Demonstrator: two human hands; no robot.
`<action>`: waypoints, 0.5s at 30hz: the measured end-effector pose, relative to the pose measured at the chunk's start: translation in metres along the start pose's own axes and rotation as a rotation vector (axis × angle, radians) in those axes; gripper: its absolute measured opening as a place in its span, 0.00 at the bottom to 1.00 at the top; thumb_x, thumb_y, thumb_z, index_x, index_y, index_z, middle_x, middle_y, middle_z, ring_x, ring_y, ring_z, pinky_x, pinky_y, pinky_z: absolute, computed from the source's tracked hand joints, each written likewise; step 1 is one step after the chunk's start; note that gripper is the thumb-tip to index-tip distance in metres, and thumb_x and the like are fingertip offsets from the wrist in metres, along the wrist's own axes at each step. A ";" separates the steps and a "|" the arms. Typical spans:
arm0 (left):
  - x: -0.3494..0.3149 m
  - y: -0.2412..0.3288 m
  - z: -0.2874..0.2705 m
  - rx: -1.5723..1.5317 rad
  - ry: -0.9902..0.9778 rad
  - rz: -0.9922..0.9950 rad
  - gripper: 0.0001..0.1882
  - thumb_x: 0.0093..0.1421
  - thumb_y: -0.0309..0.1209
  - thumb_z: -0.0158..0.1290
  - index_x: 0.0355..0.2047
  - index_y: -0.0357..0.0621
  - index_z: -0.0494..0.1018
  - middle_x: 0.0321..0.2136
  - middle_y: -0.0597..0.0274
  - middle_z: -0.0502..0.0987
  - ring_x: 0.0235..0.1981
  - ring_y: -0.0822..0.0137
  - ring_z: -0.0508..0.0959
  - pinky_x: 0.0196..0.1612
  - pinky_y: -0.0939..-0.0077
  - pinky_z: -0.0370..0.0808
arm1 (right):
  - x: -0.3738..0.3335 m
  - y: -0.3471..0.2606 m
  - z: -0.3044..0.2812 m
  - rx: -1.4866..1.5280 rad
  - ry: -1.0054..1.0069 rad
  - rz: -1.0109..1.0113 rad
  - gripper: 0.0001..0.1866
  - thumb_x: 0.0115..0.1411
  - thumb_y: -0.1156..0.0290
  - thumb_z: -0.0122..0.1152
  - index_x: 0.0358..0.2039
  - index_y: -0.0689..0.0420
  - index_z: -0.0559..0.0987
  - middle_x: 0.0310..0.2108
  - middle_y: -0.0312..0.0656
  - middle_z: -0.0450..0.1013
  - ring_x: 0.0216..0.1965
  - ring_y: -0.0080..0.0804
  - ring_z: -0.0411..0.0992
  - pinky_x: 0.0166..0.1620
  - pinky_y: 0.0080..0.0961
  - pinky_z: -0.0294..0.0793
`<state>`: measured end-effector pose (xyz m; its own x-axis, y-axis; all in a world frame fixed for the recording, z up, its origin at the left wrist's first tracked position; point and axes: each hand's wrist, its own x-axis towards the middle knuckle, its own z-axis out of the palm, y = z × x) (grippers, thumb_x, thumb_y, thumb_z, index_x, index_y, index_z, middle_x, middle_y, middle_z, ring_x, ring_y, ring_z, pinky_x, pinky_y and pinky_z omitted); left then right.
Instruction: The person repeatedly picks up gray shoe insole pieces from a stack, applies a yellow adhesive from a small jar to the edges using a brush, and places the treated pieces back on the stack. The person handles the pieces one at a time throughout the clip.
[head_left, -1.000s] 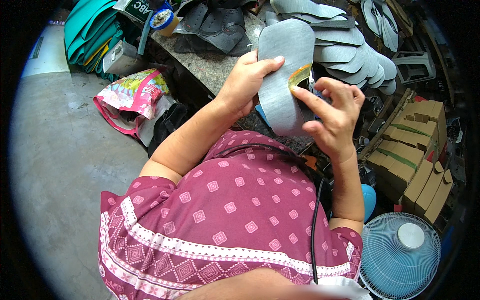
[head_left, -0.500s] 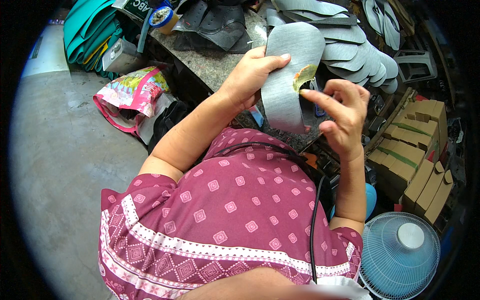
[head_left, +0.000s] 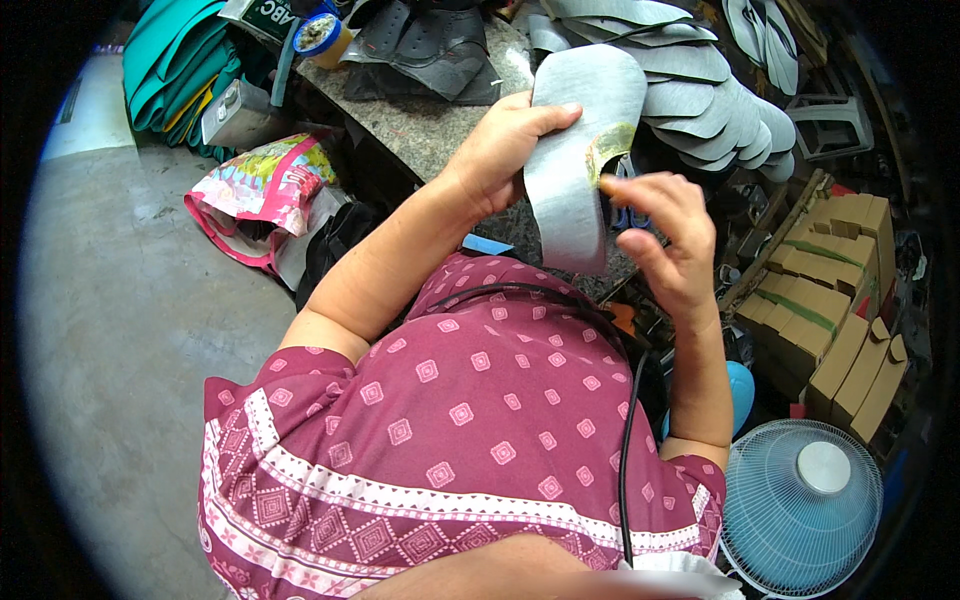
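My left hand point(head_left: 497, 150) is closed on a grey insole point(head_left: 590, 90), thumb on its upper face and fingers underneath. The insole is held up with its long side facing me and is slightly bowed. At its inward-curved right edge is a yellow-green smeared patch point(head_left: 612, 146). My right hand point(head_left: 668, 230) has its index fingertip against that edge, just below the patch. Its thumb stands apart, and I see nothing gripped in it. Behind lies an overlapping row of similar grey insoles point(head_left: 690, 95). Dark blue scissor-like handles point(head_left: 628, 212) show partly behind my right fingers.
On the stone-topped bench point(head_left: 420, 130) are black shoe uppers point(head_left: 425, 50) and a blue-rimmed tub point(head_left: 320, 38). A floral bag point(head_left: 265, 190) and rolled teal sheets point(head_left: 175, 70) are at left. Cardboard boxes point(head_left: 820, 270) and a fan point(head_left: 800, 510) stand at right.
My right hand has shifted slightly left and down, its index fingertip staying by the patch's edge. The insole has tilted a little in my left hand.
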<state>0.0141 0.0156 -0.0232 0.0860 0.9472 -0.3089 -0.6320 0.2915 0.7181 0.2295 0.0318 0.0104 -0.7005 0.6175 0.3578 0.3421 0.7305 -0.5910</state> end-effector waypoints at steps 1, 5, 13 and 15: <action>0.000 -0.001 0.001 -0.020 -0.027 -0.005 0.15 0.65 0.29 0.52 0.48 0.32 0.72 0.39 0.53 0.80 0.36 0.66 0.82 0.41 0.71 0.81 | 0.001 -0.001 0.000 0.021 0.073 0.015 0.31 0.62 0.41 0.51 0.51 0.54 0.80 0.34 0.37 0.74 0.35 0.35 0.70 0.42 0.32 0.62; 0.001 -0.003 0.004 0.027 -0.006 0.050 0.15 0.65 0.29 0.52 0.48 0.32 0.72 0.40 0.53 0.80 0.37 0.65 0.82 0.42 0.70 0.81 | 0.004 -0.005 0.007 -0.475 -0.097 -0.047 0.38 0.63 0.34 0.41 0.56 0.54 0.77 0.29 0.37 0.70 0.33 0.34 0.67 0.39 0.30 0.61; -0.003 0.003 -0.003 0.080 0.017 0.038 0.15 0.64 0.28 0.53 0.48 0.31 0.71 0.41 0.53 0.79 0.38 0.65 0.82 0.41 0.70 0.81 | 0.009 -0.003 -0.008 0.037 0.035 0.024 0.31 0.64 0.38 0.44 0.45 0.51 0.83 0.31 0.39 0.72 0.31 0.33 0.70 0.38 0.28 0.62; -0.004 0.003 -0.001 0.099 0.004 0.054 0.15 0.64 0.29 0.53 0.48 0.31 0.71 0.40 0.53 0.79 0.37 0.65 0.82 0.40 0.71 0.81 | 0.011 -0.007 -0.007 0.004 -0.028 0.130 0.40 0.64 0.33 0.39 0.51 0.57 0.80 0.33 0.41 0.70 0.34 0.33 0.67 0.40 0.28 0.62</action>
<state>0.0112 0.0128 -0.0208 0.0505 0.9614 -0.2703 -0.5567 0.2518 0.7916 0.2237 0.0355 0.0235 -0.6678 0.6983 0.2576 0.4289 0.6439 -0.6336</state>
